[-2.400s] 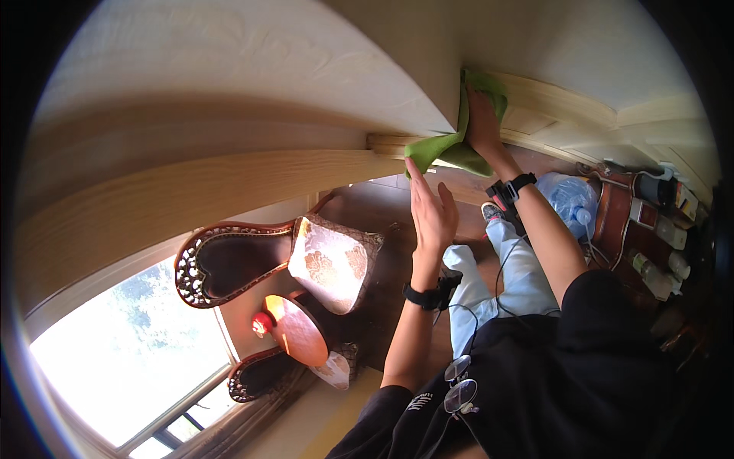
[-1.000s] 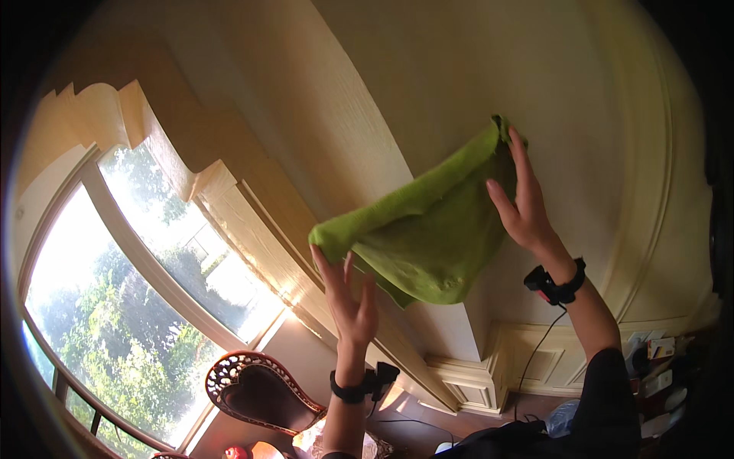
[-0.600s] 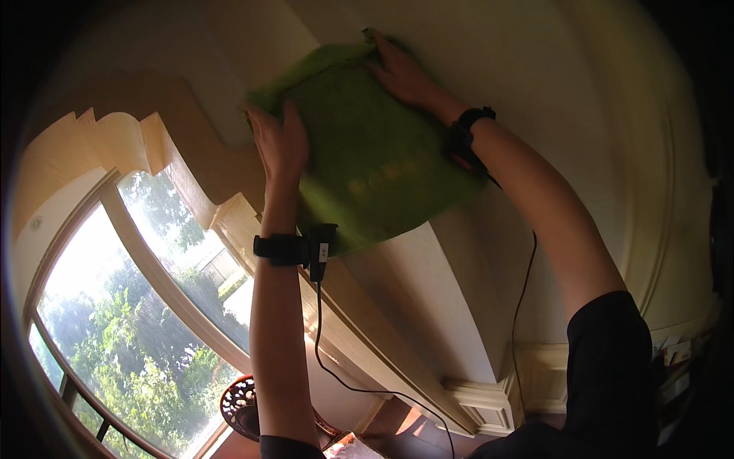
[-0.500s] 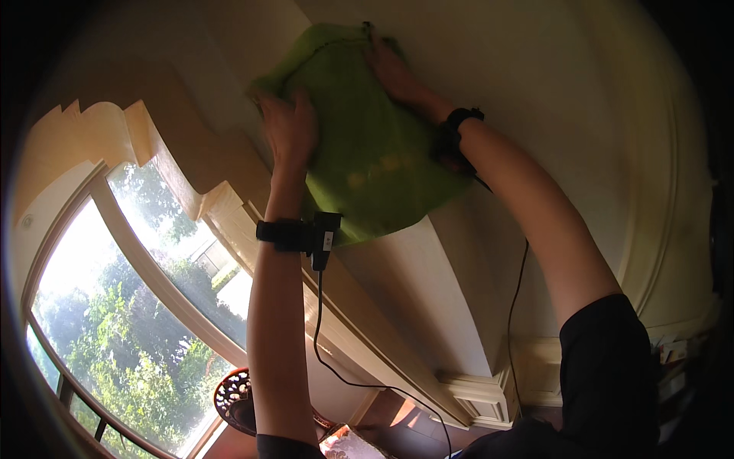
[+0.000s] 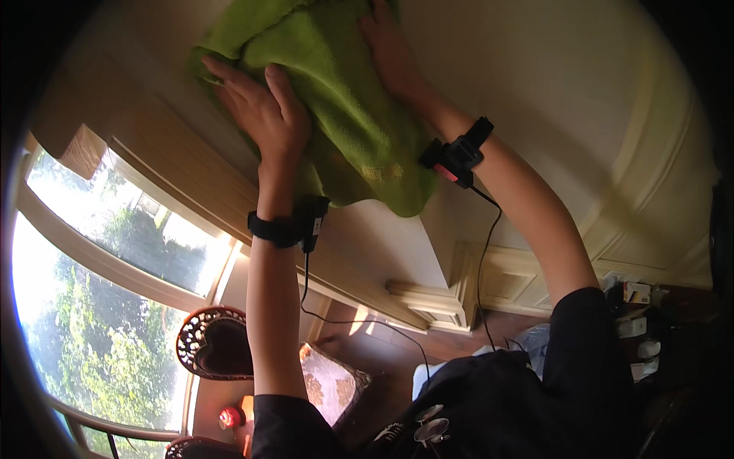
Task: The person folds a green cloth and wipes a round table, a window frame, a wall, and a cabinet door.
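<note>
A green cloth (image 5: 329, 99), soft and towel-like, is raised high in front of me, its top past the upper edge of view. Its folds hang down between my forearms, with a loose lower edge. My left hand (image 5: 267, 115) rests on the cloth's left part, fingers stretched out and thumb apart. On the right edge lies my right hand (image 5: 390, 53), with its visible fingers extended upward and its fingertips near the picture's top edge. Each wrist wears a black strap with a small cabled device. What the cloth touches behind is hidden.
A bright window (image 5: 99, 329) fills the left side. Below are an openwork chair back (image 5: 214, 342), a patterned seat (image 5: 329, 382) and a red object (image 5: 229, 417). Pale panelled wall (image 5: 535, 275) stands right, with assorted items (image 5: 634, 306) low beside it. Cables hang from both wrists.
Both hands and the green cloth have shifted up and left in view. My left fingers are more spread now. More of the floor, chair and my black shirt shows below.
</note>
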A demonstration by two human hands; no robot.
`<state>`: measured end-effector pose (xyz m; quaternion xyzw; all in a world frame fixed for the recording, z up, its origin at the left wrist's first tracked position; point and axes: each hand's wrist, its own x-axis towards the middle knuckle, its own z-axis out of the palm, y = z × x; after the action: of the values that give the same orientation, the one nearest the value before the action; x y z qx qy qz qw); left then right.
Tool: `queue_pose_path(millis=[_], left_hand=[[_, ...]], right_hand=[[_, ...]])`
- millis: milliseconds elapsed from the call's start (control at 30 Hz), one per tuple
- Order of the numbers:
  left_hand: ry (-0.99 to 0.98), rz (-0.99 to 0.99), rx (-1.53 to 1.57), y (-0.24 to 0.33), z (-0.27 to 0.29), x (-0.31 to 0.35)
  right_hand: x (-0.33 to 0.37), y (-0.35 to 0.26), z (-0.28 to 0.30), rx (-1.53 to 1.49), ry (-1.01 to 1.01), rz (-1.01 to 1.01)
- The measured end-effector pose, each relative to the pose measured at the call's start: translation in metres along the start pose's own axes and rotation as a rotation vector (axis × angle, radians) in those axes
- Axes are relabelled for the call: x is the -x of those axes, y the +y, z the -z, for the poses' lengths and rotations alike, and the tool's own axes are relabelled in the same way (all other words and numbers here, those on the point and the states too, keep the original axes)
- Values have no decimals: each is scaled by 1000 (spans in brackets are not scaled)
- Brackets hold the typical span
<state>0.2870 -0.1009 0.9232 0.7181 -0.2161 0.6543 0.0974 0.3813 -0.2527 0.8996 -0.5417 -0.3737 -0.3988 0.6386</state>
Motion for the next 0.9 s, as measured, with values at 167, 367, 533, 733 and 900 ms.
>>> queue_pose_path(millis=[167,367,533,733,900], left_hand=[[-34,89,7,21,-24,134],[-449,269,163,98,-15,322],[-822,530,455,186,27,388],[-742,234,493,211,25,304],[-29,222,330,195,-34,115]], right_hand=[[109,27,5,-15,-45,-73],[297,16,28,72,-193,-366],[409,-22,75,-349,-186,-706],[316,-82,128,-8,-33,-497],[132,-107,170,359,85,45]])
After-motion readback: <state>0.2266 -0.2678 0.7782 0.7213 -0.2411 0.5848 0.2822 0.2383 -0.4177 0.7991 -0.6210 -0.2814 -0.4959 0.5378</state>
